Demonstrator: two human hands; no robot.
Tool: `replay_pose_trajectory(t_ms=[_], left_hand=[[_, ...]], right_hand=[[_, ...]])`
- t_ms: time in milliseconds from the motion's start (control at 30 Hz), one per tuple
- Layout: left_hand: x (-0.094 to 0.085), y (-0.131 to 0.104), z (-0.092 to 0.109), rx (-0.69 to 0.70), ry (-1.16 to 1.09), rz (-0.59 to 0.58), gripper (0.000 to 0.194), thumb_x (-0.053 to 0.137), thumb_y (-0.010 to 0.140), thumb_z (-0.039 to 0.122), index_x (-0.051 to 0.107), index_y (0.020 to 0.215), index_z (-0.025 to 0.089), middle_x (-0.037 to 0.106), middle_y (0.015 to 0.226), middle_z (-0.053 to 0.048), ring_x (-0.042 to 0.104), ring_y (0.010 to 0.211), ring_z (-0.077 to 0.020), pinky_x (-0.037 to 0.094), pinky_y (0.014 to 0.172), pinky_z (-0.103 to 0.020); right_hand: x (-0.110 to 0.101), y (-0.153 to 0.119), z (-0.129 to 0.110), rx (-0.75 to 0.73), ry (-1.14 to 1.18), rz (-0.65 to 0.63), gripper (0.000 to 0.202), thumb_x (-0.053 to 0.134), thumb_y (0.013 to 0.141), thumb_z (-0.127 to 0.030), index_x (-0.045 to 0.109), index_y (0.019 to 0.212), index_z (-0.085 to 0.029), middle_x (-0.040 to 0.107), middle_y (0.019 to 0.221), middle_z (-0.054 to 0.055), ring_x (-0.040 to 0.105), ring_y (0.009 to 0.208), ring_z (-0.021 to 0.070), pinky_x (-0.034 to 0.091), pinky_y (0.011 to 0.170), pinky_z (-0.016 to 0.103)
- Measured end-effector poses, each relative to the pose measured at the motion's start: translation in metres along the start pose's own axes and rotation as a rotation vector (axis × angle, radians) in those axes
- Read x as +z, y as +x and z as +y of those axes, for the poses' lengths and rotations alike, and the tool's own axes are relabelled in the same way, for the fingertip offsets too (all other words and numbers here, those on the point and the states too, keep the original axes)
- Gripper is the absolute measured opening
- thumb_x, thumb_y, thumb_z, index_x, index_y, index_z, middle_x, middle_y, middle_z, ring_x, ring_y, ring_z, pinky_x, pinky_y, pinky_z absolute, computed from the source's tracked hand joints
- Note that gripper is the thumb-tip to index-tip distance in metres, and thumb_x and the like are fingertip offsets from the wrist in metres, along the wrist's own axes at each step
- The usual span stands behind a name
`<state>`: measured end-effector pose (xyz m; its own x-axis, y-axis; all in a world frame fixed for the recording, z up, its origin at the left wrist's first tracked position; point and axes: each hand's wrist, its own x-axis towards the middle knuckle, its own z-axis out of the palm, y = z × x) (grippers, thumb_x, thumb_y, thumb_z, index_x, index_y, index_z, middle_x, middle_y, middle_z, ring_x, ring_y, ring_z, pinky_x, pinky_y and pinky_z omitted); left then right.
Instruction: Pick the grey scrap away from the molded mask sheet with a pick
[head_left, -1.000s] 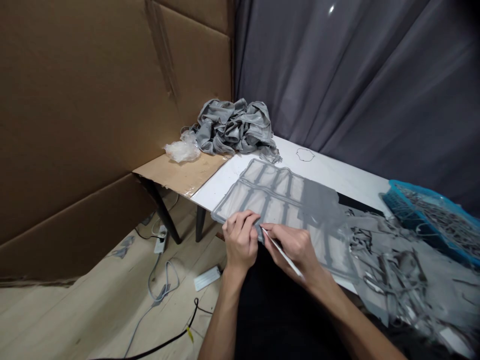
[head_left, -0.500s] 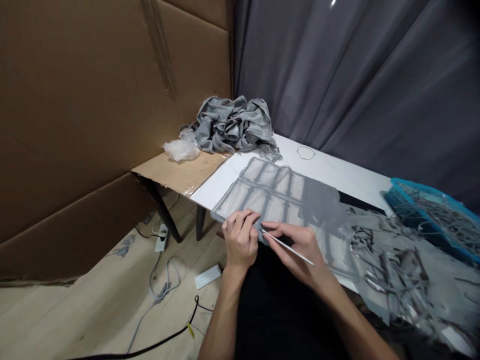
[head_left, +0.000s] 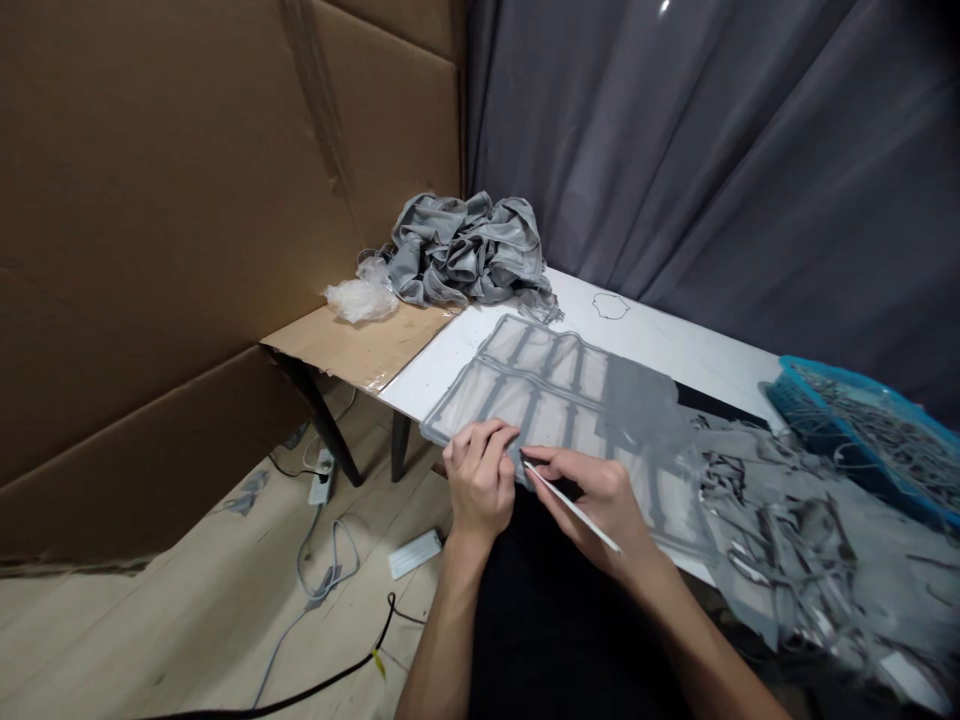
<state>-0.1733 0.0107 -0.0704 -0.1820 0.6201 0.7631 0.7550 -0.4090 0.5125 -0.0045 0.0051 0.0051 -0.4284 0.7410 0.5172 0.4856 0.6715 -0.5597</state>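
Note:
A grey mesh sheet with rows of pale pocket-like panels (head_left: 551, 425) lies flat over the table's near edge. At that edge my left hand (head_left: 480, 475) is closed, its fingers bent over the sheet's grey border and pinching it. Facing it, my right hand (head_left: 592, 490) grips a thin white stick (head_left: 577, 512) between thumb and fingers. The stick slants down to the right across the palm, and its upper end is close to the border by the left fingertips. My fingers hide what the stick's tip touches.
Crumpled grey fabric (head_left: 469, 250) and a clear plastic bag (head_left: 364, 298) sit at the back left. On the right stand a blue basket (head_left: 840, 375) of grey strands and a heap of grey scraps (head_left: 802, 530). A thin dark loop (head_left: 611, 306) lies on the white table (head_left: 675, 335). Cables (head_left: 307, 570) cross the floor.
The white stick has swung a little in my right hand, its lower end now further down and left. My left hand keeps its place on the border.

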Motion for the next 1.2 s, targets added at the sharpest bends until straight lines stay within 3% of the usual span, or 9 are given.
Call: replay_pose_trajectory(t_ms=[233, 467, 733, 933, 1200], left_hand=[[0.001, -0.001, -0.001, 0.001, -0.005, 0.007, 0.038, 0.043, 0.112, 0.020, 0.080, 0.120, 0.020, 0.082, 0.120, -0.010, 0.065, 0.119, -0.0284, 0.042, 0.105, -0.042], [0.001, 0.000, 0.000, 0.001, -0.002, 0.012, 0.038, 0.043, 0.112, 0.020, 0.081, 0.120, 0.020, 0.082, 0.119, -0.010, 0.065, 0.118, -0.0287, 0.041, 0.104, -0.042], [0.001, 0.000, 0.000, -0.003, -0.016, 0.011, 0.038, 0.043, 0.112, 0.020, 0.081, 0.120, 0.019, 0.082, 0.119, -0.011, 0.065, 0.118, -0.0293, 0.042, 0.104, -0.043], [0.002, 0.000, -0.001, -0.008, -0.001, 0.005, 0.039, 0.043, 0.111, 0.022, 0.081, 0.120, 0.021, 0.082, 0.119, -0.011, 0.066, 0.119, -0.0291, 0.042, 0.104, -0.043], [0.003, 0.000, -0.001, -0.009, -0.011, 0.019, 0.038, 0.044, 0.110, 0.020, 0.081, 0.119, 0.022, 0.082, 0.118, -0.010, 0.066, 0.118, -0.0296, 0.042, 0.103, -0.043]], right_hand=[[0.005, 0.001, -0.004, -0.135, -0.161, -0.010, 0.019, 0.060, 0.109, -0.010, 0.075, 0.105, -0.022, 0.089, 0.113, 0.011, 0.089, 0.105, 0.0268, 0.069, 0.088, 0.031], [0.018, 0.002, -0.013, -0.148, -0.258, 0.115, 0.022, 0.061, 0.106, -0.005, 0.068, 0.094, -0.022, 0.089, 0.104, 0.011, 0.089, 0.095, 0.0255, 0.068, 0.083, 0.030], [0.034, 0.000, -0.014, -0.171, -0.392, 0.274, 0.018, 0.060, 0.108, -0.005, 0.072, 0.107, -0.019, 0.086, 0.094, 0.010, 0.085, 0.078, 0.0225, 0.064, 0.072, 0.029], [0.040, -0.001, -0.018, -0.114, -0.424, 0.302, 0.020, 0.057, 0.110, -0.010, 0.074, 0.118, -0.017, 0.087, 0.098, 0.011, 0.085, 0.078, 0.0232, 0.062, 0.069, 0.029], [0.034, 0.013, -0.014, 0.157, -0.321, 0.298, 0.018, 0.060, 0.106, -0.019, 0.074, 0.095, -0.022, 0.085, 0.082, 0.007, 0.080, 0.065, 0.0242, 0.054, 0.061, 0.029]])
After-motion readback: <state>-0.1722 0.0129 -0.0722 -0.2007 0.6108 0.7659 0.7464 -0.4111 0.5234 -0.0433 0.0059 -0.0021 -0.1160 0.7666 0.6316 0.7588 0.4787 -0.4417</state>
